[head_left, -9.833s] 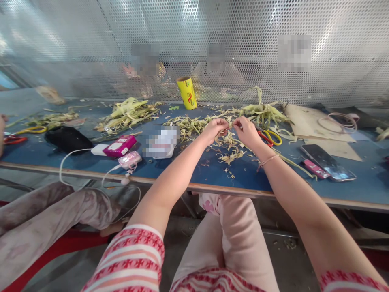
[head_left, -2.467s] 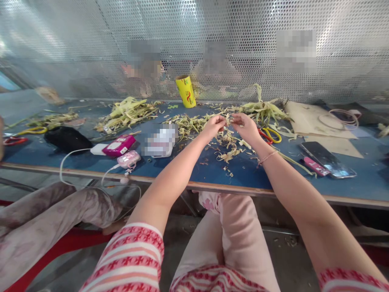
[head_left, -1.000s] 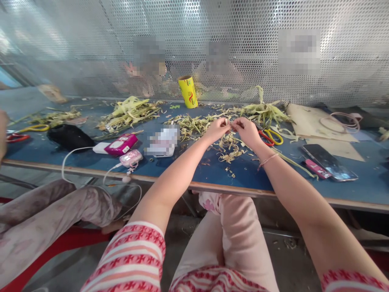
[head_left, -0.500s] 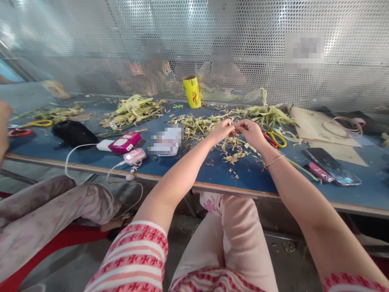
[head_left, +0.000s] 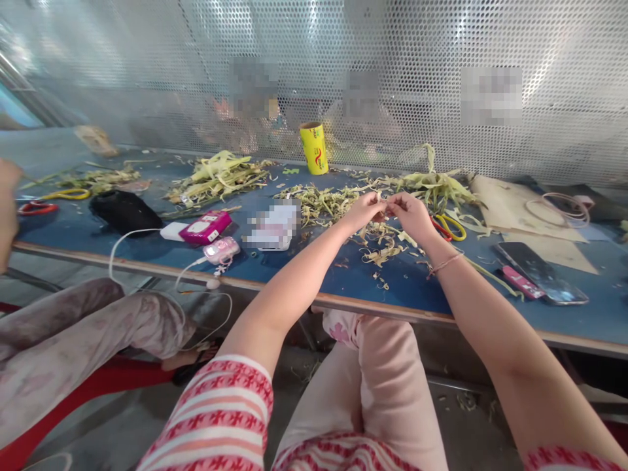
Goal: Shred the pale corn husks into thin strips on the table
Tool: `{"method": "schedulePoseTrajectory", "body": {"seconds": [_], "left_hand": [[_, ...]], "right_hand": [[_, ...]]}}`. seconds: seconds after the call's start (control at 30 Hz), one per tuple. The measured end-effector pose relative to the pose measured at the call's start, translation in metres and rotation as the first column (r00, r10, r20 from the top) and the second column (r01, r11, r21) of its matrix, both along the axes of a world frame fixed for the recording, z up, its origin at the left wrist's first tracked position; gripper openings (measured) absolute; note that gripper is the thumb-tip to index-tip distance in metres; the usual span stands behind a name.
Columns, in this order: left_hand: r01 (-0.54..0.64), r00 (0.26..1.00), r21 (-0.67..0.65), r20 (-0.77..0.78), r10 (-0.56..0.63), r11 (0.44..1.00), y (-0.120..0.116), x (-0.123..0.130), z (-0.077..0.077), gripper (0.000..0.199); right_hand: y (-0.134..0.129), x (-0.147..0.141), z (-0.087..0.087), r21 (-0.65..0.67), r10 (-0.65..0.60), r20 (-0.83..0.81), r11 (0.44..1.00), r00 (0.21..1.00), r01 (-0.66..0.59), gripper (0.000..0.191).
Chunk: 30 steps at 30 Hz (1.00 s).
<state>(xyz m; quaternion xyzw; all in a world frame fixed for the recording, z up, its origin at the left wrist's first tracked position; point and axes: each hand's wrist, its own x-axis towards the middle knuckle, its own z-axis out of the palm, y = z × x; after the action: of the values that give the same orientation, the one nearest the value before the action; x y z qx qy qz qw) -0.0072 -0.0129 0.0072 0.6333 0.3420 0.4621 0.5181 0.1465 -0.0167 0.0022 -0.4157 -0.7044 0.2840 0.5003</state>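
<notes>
My left hand [head_left: 366, 210] and my right hand [head_left: 408, 212] meet fingertip to fingertip above the blue table [head_left: 392, 281]. Both are closed in a pinch; what lies between the fingers is too small and too covered to name. Under and in front of them are dry, curled plant scraps [head_left: 383, 252]. Behind my left hand spreads a heap of pale green plant bits [head_left: 321, 199]. A bunch of long green leaves [head_left: 441, 186] lies beyond my right hand. Close by my right wrist are scissors [head_left: 454, 227] with yellow and red handles.
A yellow roll [head_left: 314, 149] stands by the perforated metal wall [head_left: 417, 39]. Left lie a blurred white object [head_left: 275, 226], a magenta pack [head_left: 206, 227], a black pouch [head_left: 125, 212] and another plant heap [head_left: 220, 173]. A phone [head_left: 540, 271] and cardboard [head_left: 520, 209] lie right. Someone sits at left.
The view has shifted slightly, so the table things sit a little further right. My hands stay together, their fingertips now closer and touching.
</notes>
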Motion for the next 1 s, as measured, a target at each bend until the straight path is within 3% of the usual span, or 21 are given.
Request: {"method": "schedulePoseTrajectory", "body": {"seconds": [0.4, 0.7, 1.0], "left_hand": [[-0.043, 0.999, 0.018, -0.002, 0.043, 0.999, -0.0005, 0.0007, 0.0018, 0.021], [-0.014, 1.000, 0.038, -0.017, 0.015, 0.999, 0.0026, 0.0015, -0.0012, 0.018], [0.073, 0.980, -0.156, 0.192, -0.042, 0.985, -0.0009, 0.0042, 0.0031, 0.017]], "right_hand": [[-0.0007, -0.0025, -0.0036, 0.002, -0.011, -0.021, 1.000, 1.000, 0.011, 0.011], [-0.0005, -0.0011, -0.0035, 0.057, -0.043, 0.068, 0.998, 0.997, 0.039, 0.013], [0.0010, -0.0037, -0.0021, 0.025, -0.016, 0.012, 1.000, 1.000, 0.015, 0.006]]}}
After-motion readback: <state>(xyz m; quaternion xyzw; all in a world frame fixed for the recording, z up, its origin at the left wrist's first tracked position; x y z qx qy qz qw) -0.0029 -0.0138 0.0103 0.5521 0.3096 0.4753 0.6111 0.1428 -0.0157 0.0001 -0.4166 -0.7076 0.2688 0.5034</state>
